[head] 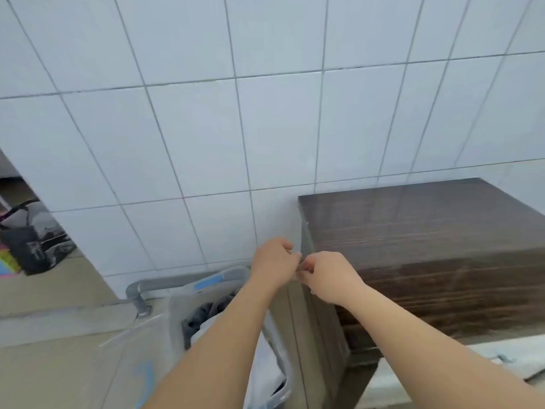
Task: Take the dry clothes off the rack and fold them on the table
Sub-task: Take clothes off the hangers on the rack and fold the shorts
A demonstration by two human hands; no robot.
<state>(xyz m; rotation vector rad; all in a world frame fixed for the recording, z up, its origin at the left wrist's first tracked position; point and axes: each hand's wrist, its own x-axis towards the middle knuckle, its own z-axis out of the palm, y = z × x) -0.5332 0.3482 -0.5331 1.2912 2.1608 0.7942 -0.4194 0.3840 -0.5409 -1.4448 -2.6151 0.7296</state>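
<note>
desk, dark wood grain, against the tiled wall
top showed only bare wood; its near left corner sat beside a laundry basket on the floor.

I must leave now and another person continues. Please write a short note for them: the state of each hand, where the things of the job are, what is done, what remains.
Left hand: raised beside the table corner, fingers curled; what it holds is too blurred to tell.
Right hand: close to the left one, fingers curled the same way.
Basket: on the floor left of the table, with grey clothes inside.
Table: dark wood, against the tiled wall; no folded clothes on the part in view.
Rack: not in view.
Left: all the folding, as far as the picture shows.
</note>
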